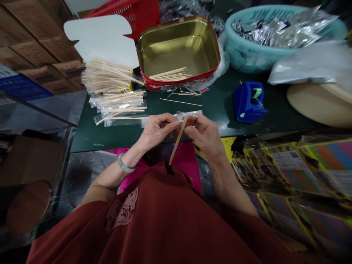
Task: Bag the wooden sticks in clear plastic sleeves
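Observation:
My left hand (156, 131) and my right hand (205, 135) are close together at the near edge of the dark green table (220, 106). Both pinch a small clear plastic bag (184, 116). A bundle of thin wooden sticks (178, 140) pokes into the bag's mouth and slants down toward my lap. A pale green bangle (124, 165) sits on my left wrist. A stack of clear bags filled with sticks (118, 99) lies to the left on the table. An open gold tin with red sides (178, 51) holds several loose sticks (170, 75).
A blue tape dispenser (249, 102) stands right of my hands. A teal basin (264, 40) holds silvery foil packets. A red basket (129, 14) and white card (101, 36) sit at the back. A round wooden board (319, 102) lies right. Colourful boxes (302, 172) are stacked below right.

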`<state>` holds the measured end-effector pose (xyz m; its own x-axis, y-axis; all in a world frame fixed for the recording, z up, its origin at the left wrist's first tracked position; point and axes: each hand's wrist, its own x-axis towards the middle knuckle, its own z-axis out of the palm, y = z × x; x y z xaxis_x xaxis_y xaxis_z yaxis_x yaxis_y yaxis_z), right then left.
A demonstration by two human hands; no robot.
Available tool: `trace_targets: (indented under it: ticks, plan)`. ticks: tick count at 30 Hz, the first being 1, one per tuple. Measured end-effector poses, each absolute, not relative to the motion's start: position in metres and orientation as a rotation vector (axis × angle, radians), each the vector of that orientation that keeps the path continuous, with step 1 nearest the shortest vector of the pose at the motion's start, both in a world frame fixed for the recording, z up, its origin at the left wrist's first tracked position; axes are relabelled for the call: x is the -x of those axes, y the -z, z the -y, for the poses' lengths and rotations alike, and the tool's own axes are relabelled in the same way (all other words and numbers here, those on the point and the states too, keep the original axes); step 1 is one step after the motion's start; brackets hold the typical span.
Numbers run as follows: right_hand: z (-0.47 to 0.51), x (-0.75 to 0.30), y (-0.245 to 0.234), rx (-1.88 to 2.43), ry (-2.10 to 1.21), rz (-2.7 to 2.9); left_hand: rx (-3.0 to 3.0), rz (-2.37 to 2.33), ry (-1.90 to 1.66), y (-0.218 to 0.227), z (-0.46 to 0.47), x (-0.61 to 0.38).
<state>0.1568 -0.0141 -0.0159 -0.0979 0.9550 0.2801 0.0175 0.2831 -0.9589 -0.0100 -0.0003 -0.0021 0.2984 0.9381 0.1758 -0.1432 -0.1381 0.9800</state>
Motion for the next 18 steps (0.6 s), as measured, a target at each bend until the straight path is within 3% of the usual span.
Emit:
trace_targets:
  ticks: [3,10,14,18]
  plan:
    - [0.012,-0.152,0.017,1.006,-0.993,1.486,-1.242,-0.787,-1.153,0.004,-0.002,0.009]
    - [0.001,-0.148,0.031,0.878,-1.229,1.529,-1.107,-0.83,-1.104,0.013,-0.007,0.018]
    - [-0.012,-0.147,0.037,0.97,-1.168,1.603,-1.622,-0.98,-1.0,-0.018,-0.024,0.062]
    - [-0.043,-0.156,0.054,1.245,-0.736,1.677,-2.398,-1.277,-0.659,-0.044,-0.069,0.119]
